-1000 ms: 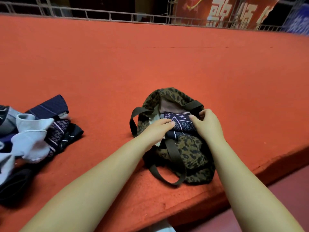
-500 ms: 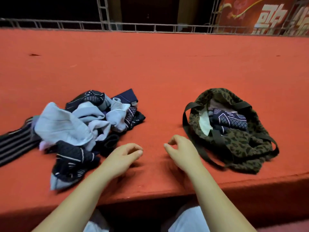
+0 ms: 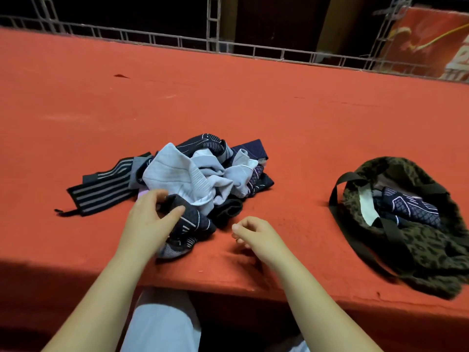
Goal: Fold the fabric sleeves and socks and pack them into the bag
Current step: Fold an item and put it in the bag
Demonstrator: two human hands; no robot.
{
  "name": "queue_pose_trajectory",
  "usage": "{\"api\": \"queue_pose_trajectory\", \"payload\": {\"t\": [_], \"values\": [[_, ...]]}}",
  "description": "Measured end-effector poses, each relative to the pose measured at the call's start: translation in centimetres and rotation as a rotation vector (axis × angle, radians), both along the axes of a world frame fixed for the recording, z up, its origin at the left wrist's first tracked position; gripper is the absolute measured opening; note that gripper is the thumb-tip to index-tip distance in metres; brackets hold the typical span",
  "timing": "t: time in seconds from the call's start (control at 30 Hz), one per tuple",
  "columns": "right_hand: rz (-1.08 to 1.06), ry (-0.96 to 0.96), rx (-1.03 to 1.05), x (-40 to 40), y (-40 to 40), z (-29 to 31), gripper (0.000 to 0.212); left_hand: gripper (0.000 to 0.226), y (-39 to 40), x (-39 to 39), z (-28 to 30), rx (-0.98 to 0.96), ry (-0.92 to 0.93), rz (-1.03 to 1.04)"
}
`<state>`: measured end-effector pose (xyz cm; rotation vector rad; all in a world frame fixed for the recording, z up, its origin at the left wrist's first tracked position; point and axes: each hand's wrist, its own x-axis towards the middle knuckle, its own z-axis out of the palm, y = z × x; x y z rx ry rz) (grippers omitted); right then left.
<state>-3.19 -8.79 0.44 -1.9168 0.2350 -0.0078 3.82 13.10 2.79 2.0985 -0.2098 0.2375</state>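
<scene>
Red carpeted platform (image 3: 253, 105) fills most of the view, grey metal railing (image 3: 177, 41) along its far edge, vertical truss post (image 3: 213, 21) behind, red banner (image 3: 431, 41) at top right with a yellow cord (image 3: 429, 41) across it.

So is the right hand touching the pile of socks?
Apart. The head view shows bare red table between the right hand and the pile; only the left hand grips a dark sock.
</scene>
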Motion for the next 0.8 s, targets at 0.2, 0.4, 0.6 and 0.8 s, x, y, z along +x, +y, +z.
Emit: {"api": "queue_pose_trajectory", "payload": {"t": [0.2, 0.4, 0.6, 0.8], "values": [[-0.009, -0.009, 0.110, -0.5, 0.8, -0.5, 0.012, 0.016, -1.2, -0.8, -2.5, 0.041, 0.124, -0.218], [-0.134, -0.173, 0.253, -0.6, 0.7, -0.1, 0.018, 0.029, -4.3, -1.5, -2.0, -0.350, 0.248, -0.604], [-0.056, -0.188, 0.311, -1.8, -0.9, 1.0, 0.040, 0.028, -7.3, -1.5, -1.8, -0.504, 0.357, -0.811], [-0.073, -0.148, 0.292, -3.1, -1.7, 0.9, 0.012, 0.031, -7.9, -1.9, -2.9, -0.470, 0.413, -0.849]]}}
